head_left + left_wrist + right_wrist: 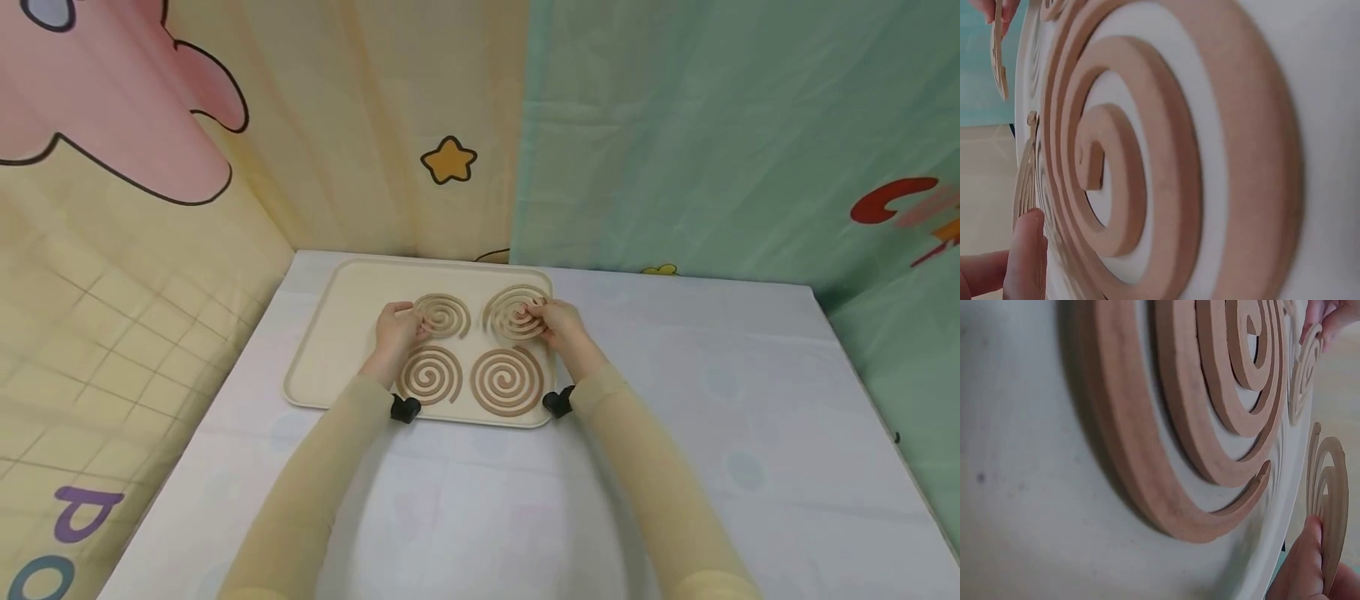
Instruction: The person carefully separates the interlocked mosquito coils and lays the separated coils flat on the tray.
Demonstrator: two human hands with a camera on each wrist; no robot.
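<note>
Over the back of a cream tray, my left hand pinches the left edge of a beige mosquito coil. To its right, my right hand grips another beige coil by its right side, thumb over the strands. In the right wrist view that held coil stands tilted up off the tray. Two browner coils lie flat in front: a smaller one near my left wrist and a larger one near my right wrist.
The tray sits on a white-covered table, close to its back edge. Behind stand a cream curtain with a star and a green curtain. Black wrist mounts hang by the tray's front rim.
</note>
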